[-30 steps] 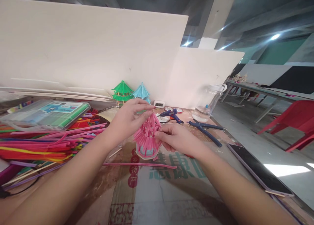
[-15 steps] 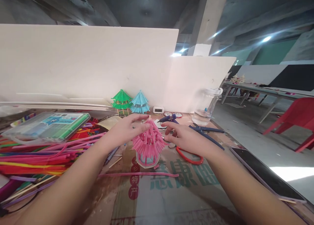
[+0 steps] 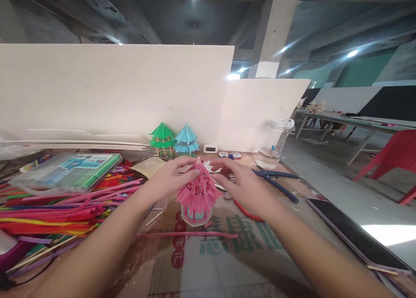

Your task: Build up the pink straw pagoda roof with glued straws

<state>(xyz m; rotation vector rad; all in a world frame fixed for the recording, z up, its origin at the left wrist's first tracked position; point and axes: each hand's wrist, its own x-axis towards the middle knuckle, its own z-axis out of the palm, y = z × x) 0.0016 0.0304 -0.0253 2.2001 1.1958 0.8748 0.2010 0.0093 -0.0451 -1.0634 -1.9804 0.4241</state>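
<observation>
A small pink pagoda model [image 3: 199,198], with two tiers of pipe-cleaner roof on a pale base, stands upright on the table in front of me. My left hand [image 3: 170,176] holds its upper roof from the left, thumb on the near side and fingers partly hidden behind the peak. Close to the roof's right side is my right hand [image 3: 242,183], its thumb and fingers apart with nothing between them. A pink pipe cleaner [image 3: 191,234] lies in front of the base. Red-handled scissors [image 3: 248,212] are partly covered by my right forearm.
Green [image 3: 162,138] and light-blue [image 3: 186,138] pagoda models stand at the back beside a small digital clock [image 3: 210,149]. Pipe cleaners [image 3: 58,211] and a plastic case [image 3: 68,170] fill the left. Pliers [image 3: 276,183], a jug [image 3: 272,146] and a phone [image 3: 354,235] lie or stand right.
My right hand has moved left and up, closer to the pagoda's roof, now covering most of the glue gun. My left hand stays at the roof. The view has tilted up slightly.
</observation>
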